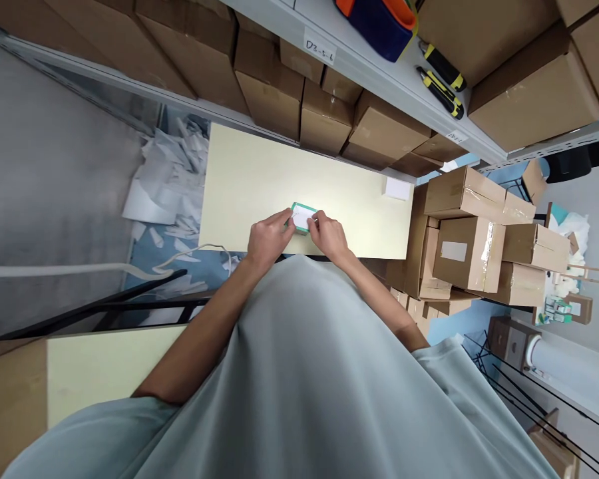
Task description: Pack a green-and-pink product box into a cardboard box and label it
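A small white box with green edges [302, 217] lies on the pale yellow table [259, 179] near its front edge. My left hand [268, 239] grips the box's left end with fingertips. My right hand [329, 237] pinches its right end. Both forearms reach out over my grey shirt, which hides the table's front edge below the hands.
A small white box [397, 189] sits at the table's right end. Stacked cardboard boxes [472, 233] stand to the right, more cartons [279, 93] under a shelf behind. Utility knives [442, 80] lie on the shelf. Paper scraps [172, 179] cover the floor at left.
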A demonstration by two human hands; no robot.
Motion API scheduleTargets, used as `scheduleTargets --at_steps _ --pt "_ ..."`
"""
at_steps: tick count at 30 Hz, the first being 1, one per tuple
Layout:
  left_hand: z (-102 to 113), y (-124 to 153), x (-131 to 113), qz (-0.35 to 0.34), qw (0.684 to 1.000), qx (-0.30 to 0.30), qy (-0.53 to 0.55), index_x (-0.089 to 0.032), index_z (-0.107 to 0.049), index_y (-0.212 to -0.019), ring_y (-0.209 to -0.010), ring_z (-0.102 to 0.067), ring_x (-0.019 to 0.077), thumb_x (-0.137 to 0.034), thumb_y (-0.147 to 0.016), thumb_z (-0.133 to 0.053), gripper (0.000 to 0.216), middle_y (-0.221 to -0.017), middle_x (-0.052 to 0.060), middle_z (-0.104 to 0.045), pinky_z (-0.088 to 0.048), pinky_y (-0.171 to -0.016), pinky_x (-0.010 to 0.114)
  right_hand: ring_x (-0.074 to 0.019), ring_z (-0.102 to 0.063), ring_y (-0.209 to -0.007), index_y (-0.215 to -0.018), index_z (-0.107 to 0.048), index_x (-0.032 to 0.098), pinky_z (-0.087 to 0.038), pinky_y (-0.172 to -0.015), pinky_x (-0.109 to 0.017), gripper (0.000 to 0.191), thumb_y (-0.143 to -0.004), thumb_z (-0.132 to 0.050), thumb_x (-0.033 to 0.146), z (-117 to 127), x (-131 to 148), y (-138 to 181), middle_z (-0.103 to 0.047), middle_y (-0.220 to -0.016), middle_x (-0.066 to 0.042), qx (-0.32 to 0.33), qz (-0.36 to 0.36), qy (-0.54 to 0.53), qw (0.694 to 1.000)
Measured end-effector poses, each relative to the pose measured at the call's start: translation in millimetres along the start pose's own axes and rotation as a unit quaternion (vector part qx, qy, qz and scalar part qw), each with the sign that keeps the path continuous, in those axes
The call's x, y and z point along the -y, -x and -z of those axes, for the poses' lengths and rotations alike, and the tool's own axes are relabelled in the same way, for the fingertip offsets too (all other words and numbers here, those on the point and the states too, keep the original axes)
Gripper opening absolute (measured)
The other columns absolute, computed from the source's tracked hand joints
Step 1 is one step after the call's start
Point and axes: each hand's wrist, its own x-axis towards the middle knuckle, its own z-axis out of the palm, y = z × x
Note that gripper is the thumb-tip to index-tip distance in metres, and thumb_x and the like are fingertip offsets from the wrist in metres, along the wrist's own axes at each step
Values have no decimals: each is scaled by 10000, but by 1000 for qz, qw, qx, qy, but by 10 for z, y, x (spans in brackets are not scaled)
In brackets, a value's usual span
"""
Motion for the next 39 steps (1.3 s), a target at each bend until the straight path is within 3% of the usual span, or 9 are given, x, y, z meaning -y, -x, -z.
scheduleTargets --at_steps 3,6,12,17,21,25,31,36,39 --pt "37 48 5 -8 1000 -9 13 -227 -845 -1216 -1232 -805 297 -336 -1035 -594 328 -1373 99 -836 -604 -1127 400 -204 -809 -892 -1193 -584 270 -621 -914 -328 146 -1138 -598 405 -190 -256 -5 -773 -910 12 -16 -18 -263 964" --pt "111 52 10 6 998 12 57 -230 -846 -1199 -1093 -834 258 -354 -995 -659 303 -1321 76 -846 -658 -1074 382 -176 -789 -801 -1218 -584 287 -651 -860 -309 437 -968 -817 559 -403 -460 -36 -719 -803 74 -5 -56 -492 869" --pt "182 35 115 45 982 66 170 -204 -802 -1289 -1118 -828 255 -393 -940 -732 404 -1345 101 -820 -698 -1029 414 -179 -795 -878 -1261 -695 252 -677 -944 -335 754 -703 -1010 650 -557 -624 -35 -780 -891 33 43 -63 -626 776" --pt "111 67 214 80 974 45 208 -170 -791 -1277 -1154 -821 281 -433 -938 -736 433 -1300 134 -830 -684 -1069 462 -195 -796 -880 -1164 -717 241 -683 -926 -361 756 -632 -1045 666 -602 -639 -82 -779 -884 22 66 -44 -615 785" --pt "108 122 233 50 981 23 188 -176 -806 -1261 -1227 -786 287 -486 -990 -664 436 -1339 140 -801 -640 -1149 480 -193 -775 -891 -1112 -742 219 -663 -922 -351 667 -679 -1037 633 -565 -669 -152 -766 -920 -5 60 -12 -539 840" --pt "167 183 219 44 975 90 200 -186 -765 -1323 -1281 -760 300 -543 -968 -699 508 -1387 148 -760 -669 -1087 477 -179 -776 -906 -1105 -813 223 -664 -944 -352 580 -721 -1012 610 -463 -735 -123 -743 -1243 -78 18 12 -465 885" --pt "247 98 196 23 983 142 118 -224 -705 -1325 -1232 -757 298 -499 -955 -742 462 -1418 129 -724 -704 -916 422 -199 -797 -952 -1194 -805 228 -677 -982 -382 533 -803 -950 560 -499 -748 -50 -744 -1343 -87 24 19 -493 870" --pt "356 -133 56 -65 967 240 -53 -287 -454 -1711 -1349 -713 348 -359 -800 -927 1028 -1796 146 -455 -647 -1055 436 -215 -802 -1030 -1225 -832 235 -662 -1050 -396 535 -835 -917 590 -597 -687 -84 -737 -1412 -106 -15 18 -498 867" --pt "384 -248 -116 -145 930 292 -171 -361 -473 -1731 -1364 -704 369 -273 -887 -851 929 -1779 112 -495 -610 -1083 441 -218 -818 -998 -1200 -847 240 -681 -1023 -410 553 -800 -946 608 -643 -634 -147 -751 -1382 -98 -21 7 -508 861"
